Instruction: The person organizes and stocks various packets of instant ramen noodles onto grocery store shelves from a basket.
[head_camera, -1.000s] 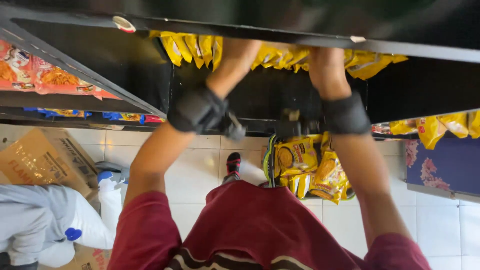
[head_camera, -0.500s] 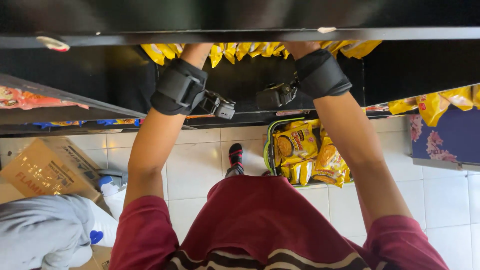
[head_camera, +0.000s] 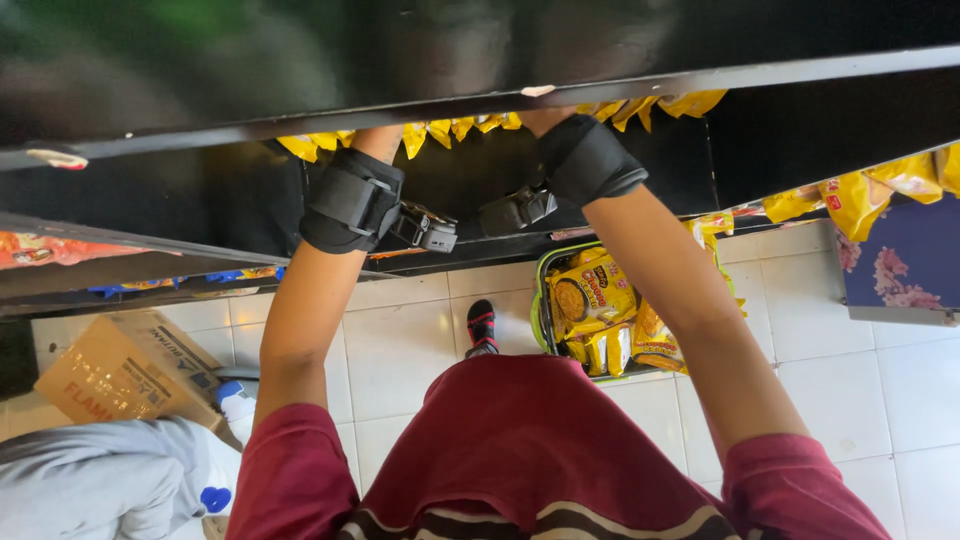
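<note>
Both arms are reaching up under the black metal shelf edge (head_camera: 480, 95) at the top of the frame, among yellow crinkly snack packets (head_camera: 450, 130) (hands hidden, so can't tell their grip). Lower middle, a green wire basket (head_camera: 541, 300) is sitting on the white tiled floor (head_camera: 400, 340).

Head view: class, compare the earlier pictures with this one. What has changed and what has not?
Both forearms have reached further in: the hands, partly visible a second ago, are now hidden behind the shelf edge among the yellow packets. No grasp or release shows. The basket and cardboard box stayed put.
</note>
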